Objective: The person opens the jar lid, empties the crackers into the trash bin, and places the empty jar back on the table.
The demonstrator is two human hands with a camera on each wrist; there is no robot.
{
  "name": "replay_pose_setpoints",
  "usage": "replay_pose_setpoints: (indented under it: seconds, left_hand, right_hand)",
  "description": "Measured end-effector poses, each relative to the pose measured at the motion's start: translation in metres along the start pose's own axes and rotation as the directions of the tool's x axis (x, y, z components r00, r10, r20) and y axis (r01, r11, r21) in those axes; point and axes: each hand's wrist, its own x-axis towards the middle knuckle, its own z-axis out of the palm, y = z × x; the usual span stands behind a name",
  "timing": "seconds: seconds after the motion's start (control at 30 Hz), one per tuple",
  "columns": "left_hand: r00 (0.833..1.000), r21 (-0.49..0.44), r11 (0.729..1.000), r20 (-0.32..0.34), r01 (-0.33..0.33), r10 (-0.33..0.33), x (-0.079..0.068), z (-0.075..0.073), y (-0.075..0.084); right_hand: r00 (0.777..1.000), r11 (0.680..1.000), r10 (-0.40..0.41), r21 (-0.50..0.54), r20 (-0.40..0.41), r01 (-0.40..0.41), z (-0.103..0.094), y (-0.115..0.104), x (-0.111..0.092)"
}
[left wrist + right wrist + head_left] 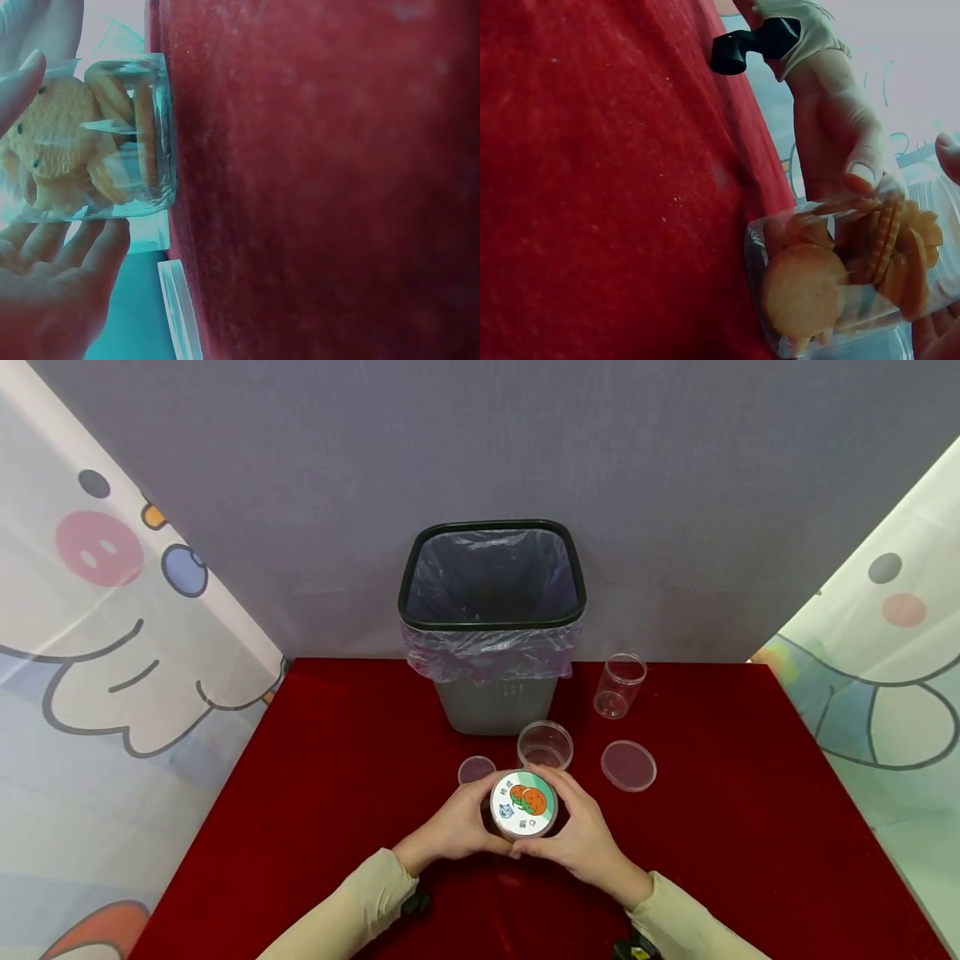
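A clear plastic jar (166, 135) of golden-brown biscuits stands upright at the front of the red table. Its round lid (517, 804) carries a white and green label with orange persimmons. My left hand (457, 825) grips the jar's left side, while my right hand (581, 835) holds it from the right; the thumbs meet at the near side. Through the wall in the right wrist view, round and ridged biscuits (802, 289) show, stacked loosely. Just beyond the fingers is a wide clear tub (545, 727), with a small round lid (476, 769) by the left hand.
A grey bin (495, 706) with a black rim and a plastic liner stands at the table's back, against the grey wall. To its right are a tall clear jar (621, 681) and a flat round clear lid (628, 766). Cartoon-printed cloths flank both sides.
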Motion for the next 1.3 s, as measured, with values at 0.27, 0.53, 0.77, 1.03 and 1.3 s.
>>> replay_pose_setpoints:
  seconds: [0.27, 0.53, 0.77, 1.03, 1.3]
  left_hand:
    - [0.999, 0.023, 0.999, -0.006, 0.035, -0.034, 0.002, 0.008, -0.032]
    - [0.999, 0.039, 0.998, -0.018, 0.046, -0.045, 0.004, 0.005, -0.018]
    - [0.998, 0.056, 0.996, -0.014, 0.066, -0.065, 0.006, 0.008, -0.033]
    - [0.992, 0.02, 0.995, 0.072, 0.098, -0.099, 0.006, 0.001, -0.033]
    - [0.991, 0.008, 0.996, 0.1, 0.088, -0.088, 0.006, 0.002, -0.032]
  right_hand:
    - [0.999, 0.992, 0.028, 0.126, 0.027, -0.031, -0.004, -0.006, 0.004]
    - [0.999, 0.975, 0.002, 0.222, 0.049, -0.012, -0.002, 0.02, 0.004]
    - [0.992, 0.956, -0.006, 0.291, 0.124, -0.031, -0.005, 0.031, 0.008]
    - [0.95, 0.947, -0.067, 0.319, 0.306, -0.036, -0.019, 0.028, 0.022]
    - [0.904, 0.95, -0.114, 0.311, 0.413, -0.023, -0.033, 0.01, 0.029]
